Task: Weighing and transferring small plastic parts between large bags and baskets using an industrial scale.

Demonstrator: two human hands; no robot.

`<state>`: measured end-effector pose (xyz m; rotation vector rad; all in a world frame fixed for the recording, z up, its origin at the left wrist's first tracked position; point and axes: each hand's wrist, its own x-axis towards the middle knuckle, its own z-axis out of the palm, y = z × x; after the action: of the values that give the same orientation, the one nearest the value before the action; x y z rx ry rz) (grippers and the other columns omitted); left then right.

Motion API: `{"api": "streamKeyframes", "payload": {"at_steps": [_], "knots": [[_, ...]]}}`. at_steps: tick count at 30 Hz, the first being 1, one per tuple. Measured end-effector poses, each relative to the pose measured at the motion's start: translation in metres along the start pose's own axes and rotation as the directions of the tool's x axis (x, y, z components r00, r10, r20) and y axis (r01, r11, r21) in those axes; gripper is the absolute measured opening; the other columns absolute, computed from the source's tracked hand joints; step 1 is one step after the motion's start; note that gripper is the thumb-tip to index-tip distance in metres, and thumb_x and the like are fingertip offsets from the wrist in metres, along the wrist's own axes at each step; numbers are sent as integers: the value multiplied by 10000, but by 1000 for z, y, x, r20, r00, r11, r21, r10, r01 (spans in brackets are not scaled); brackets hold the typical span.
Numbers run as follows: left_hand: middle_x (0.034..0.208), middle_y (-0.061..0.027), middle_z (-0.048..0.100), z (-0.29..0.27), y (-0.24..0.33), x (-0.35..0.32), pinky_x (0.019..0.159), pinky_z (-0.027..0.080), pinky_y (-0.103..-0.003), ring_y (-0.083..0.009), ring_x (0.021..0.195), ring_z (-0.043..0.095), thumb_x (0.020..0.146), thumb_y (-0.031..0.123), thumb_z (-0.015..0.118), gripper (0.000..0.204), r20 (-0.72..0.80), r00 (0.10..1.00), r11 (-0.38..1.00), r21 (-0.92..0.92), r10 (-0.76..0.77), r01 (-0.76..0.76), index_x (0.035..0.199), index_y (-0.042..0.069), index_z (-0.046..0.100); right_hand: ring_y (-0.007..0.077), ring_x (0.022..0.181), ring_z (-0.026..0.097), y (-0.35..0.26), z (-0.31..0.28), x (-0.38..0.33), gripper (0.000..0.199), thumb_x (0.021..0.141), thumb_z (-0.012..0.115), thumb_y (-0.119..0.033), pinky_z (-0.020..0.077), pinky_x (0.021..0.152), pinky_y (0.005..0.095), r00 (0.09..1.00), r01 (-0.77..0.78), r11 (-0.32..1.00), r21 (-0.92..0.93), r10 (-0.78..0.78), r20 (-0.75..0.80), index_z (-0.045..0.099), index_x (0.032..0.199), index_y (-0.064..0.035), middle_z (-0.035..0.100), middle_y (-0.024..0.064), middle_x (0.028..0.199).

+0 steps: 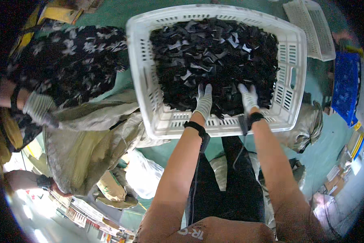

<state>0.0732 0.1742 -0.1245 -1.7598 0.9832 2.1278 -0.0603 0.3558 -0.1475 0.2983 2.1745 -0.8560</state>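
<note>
A white plastic crate (299, 60) with slotted walls holds a heap of small black pieces (214, 60), some showing pale glints. Both my hands wear whitish gloves and reach over the crate's near wall into the heap. My left hand (204, 100) touches the pieces left of the middle, its fingers stretched and apart. To the right, my right hand (248, 97) rests on the pieces in the same way, thumb and fingers apart. Fingertips of both are partly lost among the dark pieces. Neither hand visibly grips a piece. A dark band circles each wrist.
At the left, another person's gloved hand (39, 108) and bare hand (60, 189) are at a large pale sack (76, 154). A tied sack (305, 127) lies right of the crate. Further right are a blue crate (346, 87) and a white crate (317, 30).
</note>
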Motion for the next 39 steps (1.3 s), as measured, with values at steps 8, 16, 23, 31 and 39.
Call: {"api": "streamKeyframes", "payload": {"at_steps": [8,16,23,31,39], "knots": [[1190,-109,498,89,-7,-62,944,410,-320,-210,1083,489,911,234,491,396,-21,967,916,-316,253,-247,1276,84,459,204,1031,545,-59,39,-89,368,886,579,-145,444,920,300,959,-263,387,884,9,282,513,1248,-122,559,109,1174],[1220,-49,498,93,41,-148,987,363,-297,-160,1117,460,946,262,481,393,136,907,877,-344,399,-335,1301,114,402,154,1003,545,-125,-10,-151,305,910,538,-84,434,929,284,979,-65,370,927,-156,132,533,1215,-78,585,52,1130],[1154,-70,526,55,62,-221,941,403,-288,-163,1055,488,923,195,514,369,86,898,778,-540,431,-321,1256,57,438,140,981,558,-153,-2,-230,322,902,559,-76,453,902,263,960,-63,350,934,-236,153,529,1223,-75,592,53,1114],[1217,-71,506,-46,71,-303,983,385,-306,-180,1109,480,922,260,521,431,-2,805,731,-417,594,-540,1297,79,407,134,970,552,-193,46,-349,332,908,541,-57,451,902,262,915,31,413,910,-377,141,517,1238,-76,600,59,1090],[1232,-63,492,-141,69,-375,997,351,-302,-184,1138,450,950,248,469,353,-87,759,619,-523,645,-586,1269,99,436,146,929,560,-207,106,-450,314,914,529,-59,475,860,258,872,-3,460,888,-433,227,504,1227,-73,600,68,1050]]}}
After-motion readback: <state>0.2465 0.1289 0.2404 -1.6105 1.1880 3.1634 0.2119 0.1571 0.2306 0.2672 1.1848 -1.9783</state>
